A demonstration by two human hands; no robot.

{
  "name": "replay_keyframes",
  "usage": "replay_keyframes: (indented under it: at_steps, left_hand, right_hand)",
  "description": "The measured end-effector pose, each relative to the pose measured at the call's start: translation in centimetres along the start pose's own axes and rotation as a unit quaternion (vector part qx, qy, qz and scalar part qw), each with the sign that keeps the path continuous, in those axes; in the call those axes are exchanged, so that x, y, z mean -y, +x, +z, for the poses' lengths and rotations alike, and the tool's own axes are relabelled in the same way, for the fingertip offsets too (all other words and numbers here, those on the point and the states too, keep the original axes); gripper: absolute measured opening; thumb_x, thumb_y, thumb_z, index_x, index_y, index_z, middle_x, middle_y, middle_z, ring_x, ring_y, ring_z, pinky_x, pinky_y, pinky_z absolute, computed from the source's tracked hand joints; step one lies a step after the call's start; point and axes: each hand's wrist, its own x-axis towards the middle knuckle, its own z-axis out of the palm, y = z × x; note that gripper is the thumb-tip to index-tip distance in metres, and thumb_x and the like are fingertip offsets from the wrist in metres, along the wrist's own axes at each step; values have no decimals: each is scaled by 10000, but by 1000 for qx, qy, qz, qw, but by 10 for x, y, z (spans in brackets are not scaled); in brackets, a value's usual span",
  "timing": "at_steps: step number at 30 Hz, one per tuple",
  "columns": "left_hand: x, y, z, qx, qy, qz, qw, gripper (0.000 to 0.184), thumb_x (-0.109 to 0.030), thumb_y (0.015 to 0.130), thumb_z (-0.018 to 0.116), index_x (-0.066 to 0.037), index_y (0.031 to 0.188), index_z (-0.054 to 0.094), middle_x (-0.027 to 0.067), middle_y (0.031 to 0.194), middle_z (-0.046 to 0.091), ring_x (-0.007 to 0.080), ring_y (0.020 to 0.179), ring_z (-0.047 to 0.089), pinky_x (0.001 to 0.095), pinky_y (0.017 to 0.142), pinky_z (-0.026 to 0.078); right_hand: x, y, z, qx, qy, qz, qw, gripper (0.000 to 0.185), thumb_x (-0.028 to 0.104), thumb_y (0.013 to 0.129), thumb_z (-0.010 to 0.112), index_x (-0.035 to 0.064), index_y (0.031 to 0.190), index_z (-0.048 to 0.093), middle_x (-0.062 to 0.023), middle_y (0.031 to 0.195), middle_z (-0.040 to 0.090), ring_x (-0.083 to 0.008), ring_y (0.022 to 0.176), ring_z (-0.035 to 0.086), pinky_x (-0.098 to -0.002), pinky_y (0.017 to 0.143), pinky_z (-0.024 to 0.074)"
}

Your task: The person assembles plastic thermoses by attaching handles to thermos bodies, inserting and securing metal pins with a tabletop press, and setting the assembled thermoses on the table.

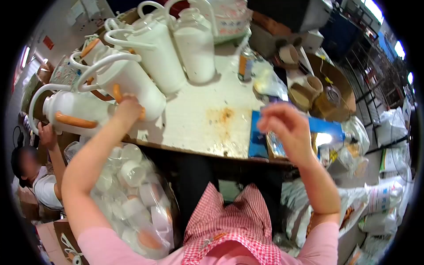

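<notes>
My left hand (128, 109) is closed round the orange handle of a white jug (132, 81), which leans on the table (190, 126) at the left. Another white jug (73, 108) with an orange handle lies tilted beside it, and a co-worker's hand (47, 134) touches its lower end. Two more white jugs (161, 57) (194, 53) stand behind. Above the blue device (324, 128) near the table's right front edge, my right hand (285, 126) is raised with its fingers apart and nothing in them.
A clear bag of white and orange parts (141, 198) sits below the table at the left. A small bottle (245, 65) and a plastic bag (270, 81) lie towards the back. At the right is a cardboard box (344, 86) with tape rolls. A co-worker (44, 185) is at the far left.
</notes>
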Motion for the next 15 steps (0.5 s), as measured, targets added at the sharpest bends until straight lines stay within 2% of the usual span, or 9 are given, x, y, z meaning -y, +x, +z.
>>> replay_keyframes:
  at_steps: [1, 3, 4, 6, 8, 9, 11, 12, 15]
  left_hand:
    - [-10, -4, -4, -54, 7, 9, 998, 162, -160, 831, 649, -169, 939, 769, 21, 968, 716, 224, 1050, 633, 412, 899, 433]
    - [-31, -18, -43, -32, 3, 38, 999, 145, -163, 825, 634, -168, 900, 759, 18, 962, 705, 220, 1051, 606, 429, 959, 418]
    - [-46, -24, -56, -86, -114, 25, 989, 131, -162, 826, 618, -162, 868, 742, 15, 945, 689, 218, 1002, 605, 443, 978, 419]
    - [-71, -35, -67, -294, -185, 87, 934, 84, -168, 748, 628, -117, 803, 666, 23, 835, 635, 215, 903, 611, 447, 928, 445]
    - [-91, -46, -83, -318, -275, 173, 891, 89, -184, 765, 623, -102, 794, 638, 29, 838, 624, 189, 902, 616, 402, 907, 474]
    - [-98, -52, -88, -307, -303, 198, 881, 98, -180, 788, 616, -101, 839, 646, 24, 867, 638, 177, 915, 615, 403, 935, 471]
    - [-105, -61, -97, -411, -292, 176, 845, 92, -184, 802, 610, -111, 842, 650, -1, 837, 603, 168, 884, 603, 393, 940, 470]
    - [-101, -66, -101, -410, -294, 173, 846, 92, -184, 802, 610, -111, 842, 650, -1, 837, 603, 168, 884, 603, 393, 940, 470]
    - [-83, -82, -116, -406, -331, 141, 840, 185, -186, 826, 611, -115, 986, 673, 9, 974, 648, 160, 962, 613, 398, 1005, 451]
  right_hand:
    - [6, 42, 8, -30, -2, 15, 999, 259, 97, 950, 662, -26, 1173, 619, -75, 954, 707, -119, 869, 667, -267, 812, 533]
    - [-12, 141, 19, -46, -72, -79, 993, 337, 102, 936, 650, -41, 1233, 580, -87, 1014, 701, -136, 867, 664, -280, 794, 527]
    - [-42, 197, 23, -93, -124, -159, 975, 459, 134, 906, 673, -48, 1300, 524, -123, 1080, 688, -170, 921, 659, -316, 821, 525]
    - [-64, 288, 36, -176, -256, -128, 942, 660, 258, 831, 734, -47, 1352, 468, -206, 1189, 651, -333, 1052, 656, -402, 927, 497]
    - [-121, 388, 43, -337, -376, -251, 826, 629, 318, 823, 736, -49, 1285, 519, -240, 1190, 655, -392, 1082, 643, -438, 929, 487]
    - [-123, 399, 45, -338, -373, -256, 825, 629, 318, 823, 736, -49, 1285, 519, -240, 1190, 655, -392, 1082, 643, -438, 929, 487]
    - [-123, 411, 50, -158, -266, -47, 950, 535, 333, 860, 714, -23, 1231, 567, -245, 1167, 668, -398, 1087, 641, -454, 914, 485]
    - [-111, 386, 61, -191, -259, -82, 943, 365, 280, 923, 660, -1, 1148, 600, -234, 1120, 677, -411, 1050, 638, -467, 878, 482]
    - [-79, 313, 85, -223, -257, -172, 924, 234, 216, 965, 612, 21, 1092, 594, -232, 1072, 678, -420, 1006, 636, -477, 838, 475]
